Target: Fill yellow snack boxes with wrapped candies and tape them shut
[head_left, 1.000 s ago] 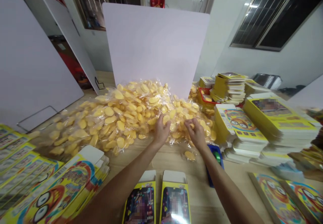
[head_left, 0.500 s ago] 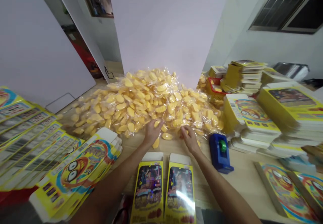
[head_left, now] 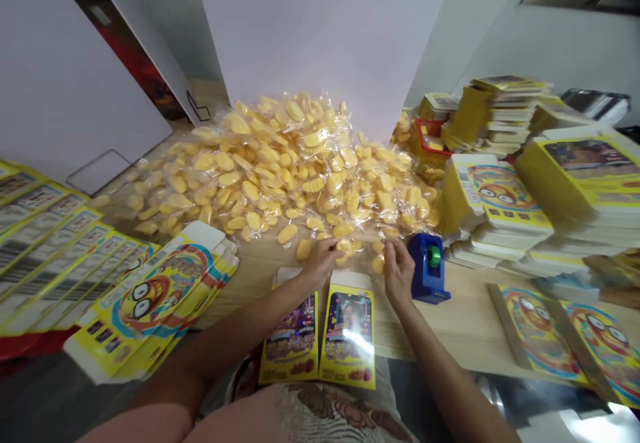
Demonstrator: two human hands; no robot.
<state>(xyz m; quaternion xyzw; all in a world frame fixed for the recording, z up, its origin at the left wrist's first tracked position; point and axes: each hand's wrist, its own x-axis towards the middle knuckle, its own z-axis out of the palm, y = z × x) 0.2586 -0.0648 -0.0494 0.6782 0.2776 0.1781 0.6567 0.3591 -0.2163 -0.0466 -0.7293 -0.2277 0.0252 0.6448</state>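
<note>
A big heap of small clear packets with yellow pieces point(head_left: 295, 163) covers the far half of the wooden table point(head_left: 465, 316). My left hand point(head_left: 323, 262) is closed on a packet at the heap's near edge. My right hand point(head_left: 397, 271) pinches another packet beside it. Both hands hover just above two yellow printed boxes point(head_left: 320, 333) lying side by side at the table's front edge, their white flaps pointing toward the heap.
A blue tape dispenser point(head_left: 429, 268) stands right of my right hand. Flat yellow cartons point(head_left: 150, 303) are stacked at the left, more stacks point(head_left: 500, 210) at the right. A red basket point(head_left: 427, 143) sits behind. White boards point(head_left: 325, 30) stand at the back.
Both hands have drawn back from the heap toward me, each carrying a packet, and are now over the two boxes. The view has tilted down.
</note>
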